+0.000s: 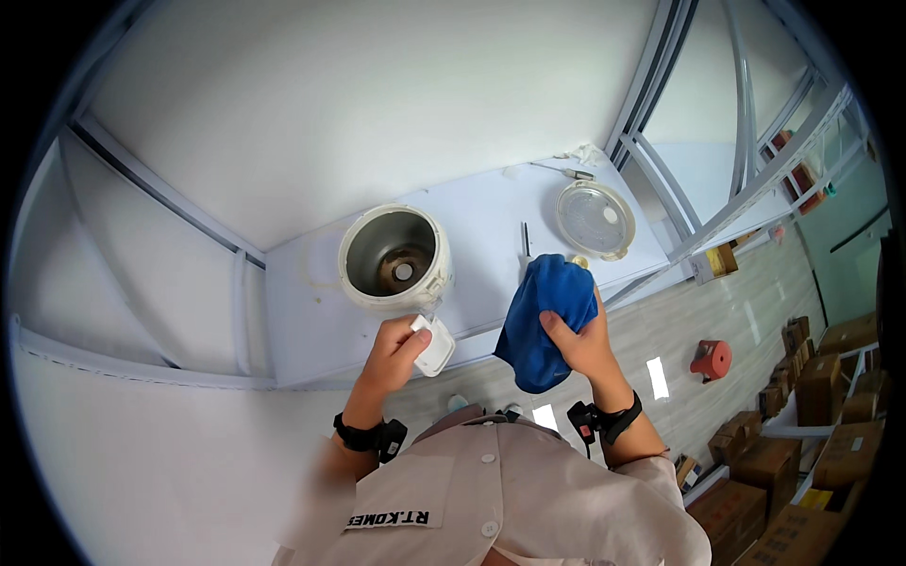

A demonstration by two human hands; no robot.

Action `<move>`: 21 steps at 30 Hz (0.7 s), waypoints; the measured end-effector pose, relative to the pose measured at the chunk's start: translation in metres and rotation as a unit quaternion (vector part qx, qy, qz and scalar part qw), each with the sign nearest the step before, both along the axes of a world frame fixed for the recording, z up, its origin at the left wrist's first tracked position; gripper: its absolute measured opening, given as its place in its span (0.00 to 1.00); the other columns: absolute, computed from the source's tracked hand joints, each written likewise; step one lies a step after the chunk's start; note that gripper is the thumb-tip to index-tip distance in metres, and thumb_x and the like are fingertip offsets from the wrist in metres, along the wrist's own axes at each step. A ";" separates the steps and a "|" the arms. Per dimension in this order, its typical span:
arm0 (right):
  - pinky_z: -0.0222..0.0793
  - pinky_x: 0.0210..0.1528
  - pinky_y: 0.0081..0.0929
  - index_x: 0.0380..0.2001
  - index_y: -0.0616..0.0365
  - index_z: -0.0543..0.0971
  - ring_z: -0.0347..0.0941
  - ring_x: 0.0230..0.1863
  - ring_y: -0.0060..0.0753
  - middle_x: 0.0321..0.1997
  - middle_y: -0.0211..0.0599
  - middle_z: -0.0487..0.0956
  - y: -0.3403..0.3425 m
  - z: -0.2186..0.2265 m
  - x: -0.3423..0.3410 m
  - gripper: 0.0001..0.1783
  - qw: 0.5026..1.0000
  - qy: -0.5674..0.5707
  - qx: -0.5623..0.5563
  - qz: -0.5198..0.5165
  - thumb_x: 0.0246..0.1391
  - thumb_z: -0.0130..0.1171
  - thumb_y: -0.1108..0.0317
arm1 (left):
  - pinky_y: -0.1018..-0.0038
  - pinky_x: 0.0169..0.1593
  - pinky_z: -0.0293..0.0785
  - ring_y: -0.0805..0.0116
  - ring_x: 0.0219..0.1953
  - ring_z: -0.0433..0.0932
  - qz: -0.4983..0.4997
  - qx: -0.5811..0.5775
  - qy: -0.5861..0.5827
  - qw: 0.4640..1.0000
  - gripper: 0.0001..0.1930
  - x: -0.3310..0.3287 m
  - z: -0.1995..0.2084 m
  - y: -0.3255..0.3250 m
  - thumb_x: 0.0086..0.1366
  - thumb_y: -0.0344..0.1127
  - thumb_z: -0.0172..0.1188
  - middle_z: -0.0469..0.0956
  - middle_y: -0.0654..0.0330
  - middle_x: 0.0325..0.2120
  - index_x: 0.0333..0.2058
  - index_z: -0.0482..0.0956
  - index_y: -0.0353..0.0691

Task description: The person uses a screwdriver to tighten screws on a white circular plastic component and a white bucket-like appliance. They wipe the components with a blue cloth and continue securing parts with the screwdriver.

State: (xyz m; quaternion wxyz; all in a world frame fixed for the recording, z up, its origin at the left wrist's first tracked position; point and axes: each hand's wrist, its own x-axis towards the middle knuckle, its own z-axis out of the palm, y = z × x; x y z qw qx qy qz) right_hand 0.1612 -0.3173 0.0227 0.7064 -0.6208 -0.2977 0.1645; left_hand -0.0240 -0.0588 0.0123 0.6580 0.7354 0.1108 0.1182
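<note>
My left hand (389, 357) is closed on a small white plastic part (435, 347), with the thumb on top, at the table's near edge. Just beyond it stands a cream rice cooker body (442, 280), its top off and its grey metal inside showing brown stains around a round centre piece. My right hand (585, 344) grips a bunched blue cloth (540, 321), thumb pressed on the front, right of the cooker. Whether anything is inside the cloth cannot be seen. A small yellowish round piece (578, 261) peeks out behind it.
On the white table (486, 226) lie a round cream lid (596, 220), a screwdriver (578, 174) near the wall and a thin dark-tipped tool (526, 238) partly behind the cloth. White frame posts (651, 179) rise at the right. A red stool (712, 359) and cardboard boxes (755, 472) are beyond.
</note>
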 end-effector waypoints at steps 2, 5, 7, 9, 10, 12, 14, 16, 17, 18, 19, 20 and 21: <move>0.72 0.60 0.31 0.61 0.61 0.73 0.76 0.53 0.26 0.53 0.34 0.81 0.015 0.007 0.000 0.29 1.000 -0.009 0.005 -0.017 0.60 0.71 0.69 | 0.73 0.34 0.64 0.78 0.28 0.66 0.014 -0.001 -0.005 1.000 0.13 -0.005 -0.002 0.009 0.74 0.33 0.55 0.72 0.68 0.23 0.29 0.76 0.34; 0.73 0.60 0.32 0.62 0.61 0.73 0.78 0.54 0.27 0.54 0.35 0.82 0.033 0.021 -0.002 0.31 1.000 -0.016 -0.004 -0.016 0.59 0.74 0.67 | 0.73 0.34 0.64 0.78 0.29 0.66 0.026 -0.022 -0.010 0.999 0.12 -0.013 -0.010 0.024 0.74 0.33 0.55 0.72 0.68 0.23 0.30 0.76 0.34; 0.74 0.60 0.32 0.62 0.62 0.74 0.79 0.54 0.28 0.54 0.36 0.83 0.047 0.023 -0.003 0.31 0.999 -0.027 -0.011 -0.025 0.58 0.75 0.67 | 0.73 0.34 0.64 0.78 0.29 0.66 0.027 -0.035 -0.016 0.999 0.11 -0.017 -0.012 0.034 0.74 0.33 0.55 0.73 0.68 0.24 0.32 0.77 0.34; 0.75 0.59 0.33 0.61 0.62 0.74 0.79 0.54 0.28 0.54 0.37 0.83 0.060 0.021 -0.001 0.31 0.998 -0.045 -0.032 -0.038 0.58 0.75 0.67 | 0.73 0.35 0.65 0.78 0.30 0.67 0.023 -0.042 -0.024 0.999 0.11 -0.021 -0.010 0.042 0.74 0.34 0.55 0.74 0.67 0.25 0.33 0.78 0.33; 0.76 0.58 0.33 0.61 0.62 0.75 0.80 0.54 0.29 0.53 0.37 0.84 0.067 0.021 0.000 0.30 0.998 -0.042 -0.028 -0.040 0.58 0.75 0.67 | 0.73 0.35 0.66 0.78 0.30 0.68 0.024 -0.038 -0.020 0.999 0.11 -0.023 -0.013 0.047 0.74 0.34 0.54 0.75 0.67 0.25 0.34 0.78 0.33; 0.77 0.57 0.33 0.59 0.62 0.76 0.80 0.53 0.29 0.53 0.38 0.84 0.081 0.022 0.003 0.29 0.998 -0.035 -0.022 -0.040 0.58 0.75 0.67 | 0.73 0.36 0.67 0.77 0.31 0.70 0.028 -0.030 -0.011 0.999 0.11 -0.029 -0.020 0.057 0.74 0.34 0.54 0.76 0.66 0.26 0.35 0.79 0.32; 0.77 0.55 0.33 0.57 0.61 0.77 0.81 0.50 0.29 0.50 0.38 0.85 0.095 0.015 0.012 0.26 0.995 -0.066 -0.031 -0.064 0.58 0.75 0.67 | 0.73 0.37 0.68 0.77 0.31 0.71 0.047 -0.035 -0.019 0.998 0.12 -0.031 -0.015 0.059 0.74 0.34 0.54 0.78 0.65 0.27 0.36 0.80 0.31; 0.77 0.52 0.34 0.53 0.61 0.78 0.81 0.48 0.32 0.47 0.40 0.84 0.109 0.005 0.026 0.24 0.991 -0.103 -0.036 -0.077 0.57 0.75 0.67 | 0.73 0.37 0.69 0.77 0.31 0.71 0.071 -0.033 -0.022 0.997 0.13 -0.034 -0.013 0.061 0.75 0.35 0.54 0.78 0.65 0.27 0.37 0.80 0.30; 0.77 0.51 0.35 0.52 0.61 0.78 0.81 0.47 0.34 0.46 0.40 0.83 0.115 0.000 0.033 0.23 0.988 -0.125 -0.037 -0.078 0.57 0.75 0.67 | 0.73 0.37 0.69 0.77 0.31 0.71 0.085 -0.030 -0.020 0.996 0.13 -0.036 -0.013 0.062 0.75 0.35 0.54 0.78 0.65 0.27 0.38 0.81 0.30; 0.77 0.49 0.36 0.50 0.61 0.79 0.81 0.46 0.36 0.44 0.41 0.83 0.122 -0.004 0.042 0.22 0.985 -0.146 -0.038 -0.079 0.56 0.75 0.67 | 0.73 0.37 0.69 0.77 0.31 0.71 0.099 -0.027 -0.018 0.995 0.13 -0.036 -0.013 0.062 0.75 0.35 0.54 0.78 0.65 0.27 0.38 0.81 0.30; 0.76 0.49 0.37 0.49 0.62 0.79 0.80 0.45 0.40 0.44 0.43 0.81 0.128 -0.009 0.049 0.22 0.980 -0.177 -0.050 -0.078 0.56 0.75 0.67 | 0.73 0.37 0.68 0.77 0.31 0.71 0.112 -0.031 -0.021 0.993 0.13 -0.036 -0.010 0.059 0.75 0.36 0.54 0.78 0.65 0.27 0.38 0.81 0.30; 0.76 0.48 0.39 0.49 0.63 0.78 0.79 0.45 0.45 0.44 0.45 0.80 0.134 -0.014 0.057 0.22 0.973 -0.208 -0.062 -0.077 0.55 0.75 0.66 | 0.73 0.37 0.68 0.77 0.31 0.71 0.124 -0.036 -0.023 0.991 0.14 -0.035 -0.005 0.056 0.75 0.36 0.54 0.78 0.65 0.26 0.37 0.80 0.30; 0.75 0.48 0.41 0.48 0.63 0.78 0.79 0.44 0.49 0.43 0.46 0.79 0.139 -0.019 0.066 0.22 0.965 -0.239 -0.073 -0.076 0.55 0.75 0.66 | 0.73 0.36 0.68 0.77 0.30 0.70 0.138 -0.040 -0.026 0.989 0.14 -0.032 -0.003 0.054 0.76 0.36 0.54 0.77 0.66 0.26 0.37 0.80 0.30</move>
